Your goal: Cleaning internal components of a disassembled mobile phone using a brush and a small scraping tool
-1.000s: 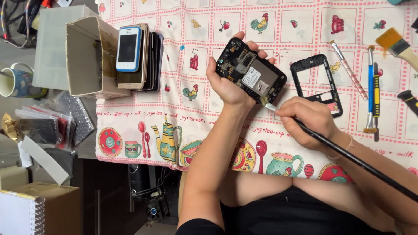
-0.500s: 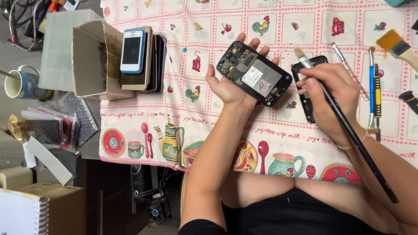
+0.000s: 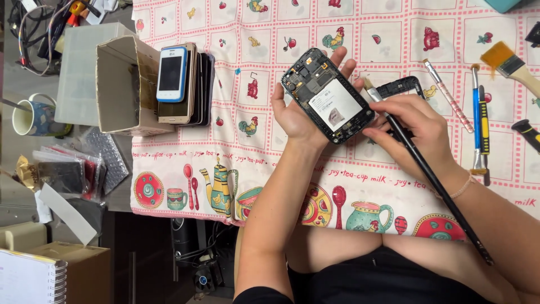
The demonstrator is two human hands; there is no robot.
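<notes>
1. The opened phone (image 3: 329, 95), back cover off, lies tilted in the left hand (image 3: 298, 115) above the surface; the fingers are curled around its edges and grasp it.
2. The right hand (image 3: 419, 132) has its fingers clenched on a long black brush (image 3: 419, 163). The bristle end is near the right edge of the phone, and the handle runs down to the lower right.
3. Just behind the right hand lies a black phone frame (image 3: 402, 87) on the patterned cloth (image 3: 236, 146), partly hidden by the fingers.
4. To the right of this hand lie a pink pen-like tool (image 3: 448, 103), a blue and yellow tool (image 3: 480, 124) and a flat paintbrush (image 3: 509, 62), all apart from the hand.
5. To the left, well apart from the phone, a stack of phones (image 3: 183, 84) leans at an open cardboard box (image 3: 115, 90).
6. Further left, off the cloth, stands a mug (image 3: 34, 118), with small plastic bags (image 3: 67, 169) near it.
</notes>
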